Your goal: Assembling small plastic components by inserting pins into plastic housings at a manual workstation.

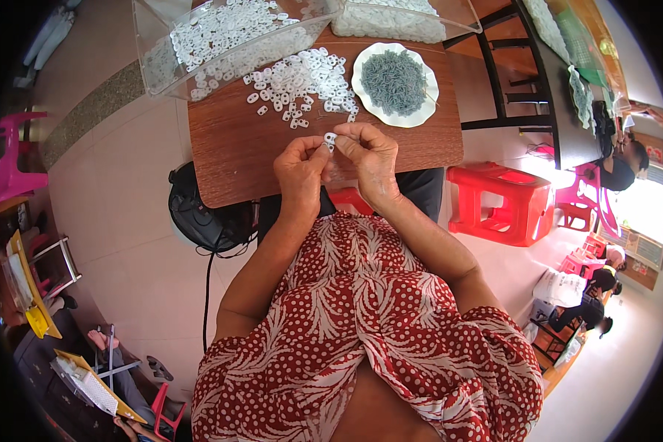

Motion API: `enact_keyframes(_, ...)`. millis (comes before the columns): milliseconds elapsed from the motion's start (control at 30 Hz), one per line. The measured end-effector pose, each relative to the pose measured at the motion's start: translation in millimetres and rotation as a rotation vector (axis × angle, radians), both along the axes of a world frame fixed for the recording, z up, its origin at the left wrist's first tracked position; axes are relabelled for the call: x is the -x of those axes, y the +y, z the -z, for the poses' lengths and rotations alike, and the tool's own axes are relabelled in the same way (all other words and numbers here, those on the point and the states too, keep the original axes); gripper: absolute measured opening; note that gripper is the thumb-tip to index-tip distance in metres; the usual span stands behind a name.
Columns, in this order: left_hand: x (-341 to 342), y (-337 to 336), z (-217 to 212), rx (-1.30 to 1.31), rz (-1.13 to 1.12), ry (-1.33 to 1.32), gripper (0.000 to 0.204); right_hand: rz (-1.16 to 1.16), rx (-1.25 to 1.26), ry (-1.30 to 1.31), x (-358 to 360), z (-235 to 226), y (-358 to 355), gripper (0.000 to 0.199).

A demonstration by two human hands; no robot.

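Observation:
Over the near part of the brown tabletop [236,158], my two hands meet fingertip to fingertip. Between them is a small white oval plastic piece [331,138] with dark holes. My left hand [300,175] pinches it from the left with thumb and forefinger. From the right, my right hand [374,160] grips it the same way, fingers closed. Whether a smaller part sits inside the fingertips is hidden. Just beyond lies a loose heap of similar white pieces [302,79]. A white scalloped plate [359,82] full of tiny grey-blue rod-like parts [394,82] stands to the right of it.
Two clear plastic bins hold white pieces at the far edge: the left bin [151,70] and the right bin [464,22]. A red stool [501,202] stands right of the table, a black bag [202,210] on the left. Other people sit at both sides of the room.

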State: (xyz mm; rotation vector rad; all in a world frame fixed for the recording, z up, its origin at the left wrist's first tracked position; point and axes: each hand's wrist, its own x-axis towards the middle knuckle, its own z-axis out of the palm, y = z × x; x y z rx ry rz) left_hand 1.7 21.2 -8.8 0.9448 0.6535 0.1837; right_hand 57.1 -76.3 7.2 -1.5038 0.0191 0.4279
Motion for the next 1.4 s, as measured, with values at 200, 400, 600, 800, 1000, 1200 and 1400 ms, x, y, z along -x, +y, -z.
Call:
enact_keyframes(200, -1, 0, -2, -0.026, -0.003, 0.007, 0.009, -0.042, -0.004, 0.017, -1, 5, -3, 0.011)
enact_keyframes(400, -1, -3, 2, -0.057, -0.017, -0.042, 0.013, -0.069, 0.038, -0.089, -3, 5, -4, 0.009)
enact_keyframes(600, 1, -7, 5, -0.105, -0.058, -0.066, 0.018, -0.094, 0.046, -0.088, -3, 4, -4, 0.01)
enact_keyframes(800, 1, -11, 11, -0.291, -0.103, -0.107, 0.021, -0.094, 0.067, -0.096, -2, 3, -4, 0.009)
enact_keyframes(1000, 2, -12, 12, -0.298, -0.08, -0.108, 0.019, -0.127, 0.051, -0.073, -3, 0, -4, 0.008)
enact_keyframes(1200, 2, -12, 11, -0.282, -0.093, -0.115, 0.018, -0.152, 0.062, -0.083, -5, -1, -5, 0.007)
enact_keyframes(1400, 1, -11, 9, -0.283, -0.072, -0.103, 0.018, -0.157, 0.065, -0.092, -5, -1, -6, 0.007)
